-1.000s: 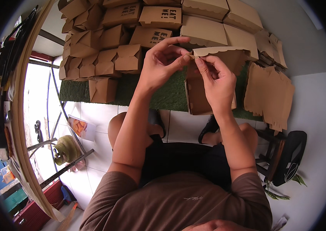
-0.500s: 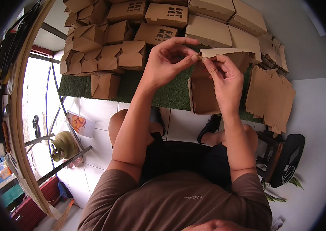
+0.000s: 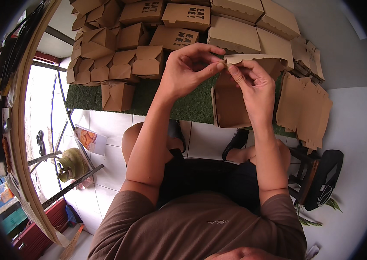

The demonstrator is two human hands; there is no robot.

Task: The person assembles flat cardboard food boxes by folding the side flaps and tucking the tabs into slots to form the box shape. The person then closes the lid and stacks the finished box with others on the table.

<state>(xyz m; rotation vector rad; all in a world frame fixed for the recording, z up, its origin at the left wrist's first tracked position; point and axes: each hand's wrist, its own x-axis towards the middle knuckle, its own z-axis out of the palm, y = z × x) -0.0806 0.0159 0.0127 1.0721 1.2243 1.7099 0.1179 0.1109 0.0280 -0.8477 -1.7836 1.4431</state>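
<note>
An open brown cardboard box (image 3: 231,106) stands before me, a little right of centre, with its scalloped lid flap (image 3: 257,56) at the far side. At the flap's left corner, my left hand (image 3: 192,69) pinches thumb against index finger, the other fingers curled loosely. Fingertip to fingertip with it, my right hand (image 3: 255,86) pinches at the same corner and covers part of the box. A small tan bit of cardboard shows between the fingertips; whether it is the box's own tab is hard to see.
Folded brown boxes (image 3: 125,65) are stacked at the far left on green artificial turf (image 3: 170,102). Larger boxes (image 3: 235,34) stand behind. Flat cardboard blanks (image 3: 302,108) lie at right, overhanging the edge. A gas cylinder (image 3: 73,164) stands at left; a dark stool (image 3: 307,169) at right.
Both hands stay at the box's corner, with the right hand shifted very slightly. Otherwise nothing has visibly moved.
</note>
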